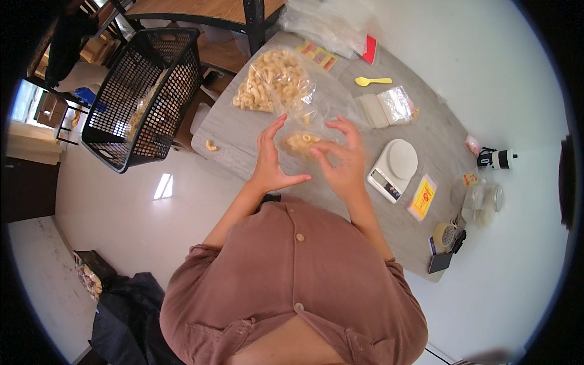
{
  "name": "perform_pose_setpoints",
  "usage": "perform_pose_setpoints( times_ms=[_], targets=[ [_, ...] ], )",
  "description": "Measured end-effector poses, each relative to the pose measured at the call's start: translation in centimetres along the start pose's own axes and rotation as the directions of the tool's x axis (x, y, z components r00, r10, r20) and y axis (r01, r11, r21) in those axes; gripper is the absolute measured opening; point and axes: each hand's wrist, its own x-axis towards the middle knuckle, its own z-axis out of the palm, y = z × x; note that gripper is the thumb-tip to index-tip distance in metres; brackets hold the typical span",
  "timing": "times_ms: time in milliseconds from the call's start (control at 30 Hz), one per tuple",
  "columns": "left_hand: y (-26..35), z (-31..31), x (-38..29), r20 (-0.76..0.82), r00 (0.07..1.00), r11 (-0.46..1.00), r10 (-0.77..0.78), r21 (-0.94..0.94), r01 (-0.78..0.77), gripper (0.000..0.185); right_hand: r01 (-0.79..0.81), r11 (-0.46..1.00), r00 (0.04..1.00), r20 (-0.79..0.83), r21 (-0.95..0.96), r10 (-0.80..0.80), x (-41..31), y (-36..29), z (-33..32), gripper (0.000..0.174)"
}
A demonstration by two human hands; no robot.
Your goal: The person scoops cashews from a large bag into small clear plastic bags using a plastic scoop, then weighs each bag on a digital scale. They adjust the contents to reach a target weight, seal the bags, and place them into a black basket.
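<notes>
A small clear plastic bag with elbow-shaped snack pieces [299,142] is between my hands, in front of a large clear bag of the same pieces [273,82]. My left hand [273,159] is at the small bag's left side, thumb and fingers spread wide, holding nothing. On the right, my right hand [340,162] has its thumb and index fingertips close together at the small bag's edge. Blur hides whether they pinch the plastic. The large bag lies with its clear, unfilled part stretching right, behind both hands.
A white kitchen scale [393,169], a yellow spoon [373,81], small plastic bags [385,107] and a yellow-labelled packet [423,197] lie on the grey table [228,137]. One loose piece [211,146] is near its left edge. A black crate [141,98] stands left; a person [73,54] is beyond.
</notes>
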Motion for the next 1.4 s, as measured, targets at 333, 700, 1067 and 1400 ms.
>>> perform_pose_setpoints(
  times_ms=[333,700,1067,1400],
  targets=[
    [0.4,0.2,0.2,0.028,0.999,0.996,0.030,0.085,-0.032,0.105,0.038,0.998,0.992,-0.121,0.044,-0.033,-1.6,-1.1,1.5,0.011],
    [-1.4,0.2,-1.2,0.059,0.997,0.963,-0.055,-0.259,0.069,0.092,-0.093,0.982,0.995,0.059,0.165,0.085,-1.4,-0.5,2.2,0.011],
    [-7.8,-11.2,-5.5,-0.439,0.780,0.447,-0.447,0.646,0.619,0.062,-0.032,0.996,0.997,0.071,0.084,0.026,-2.8,-0.4,1.6,0.009],
    [-9.9,-11.7,-6.9,-0.362,0.840,0.511,-0.404,0.673,0.536,0.051,-0.095,0.993,0.983,0.165,0.076,0.081,-2.2,0.5,1.3,0.011]
  ],
)
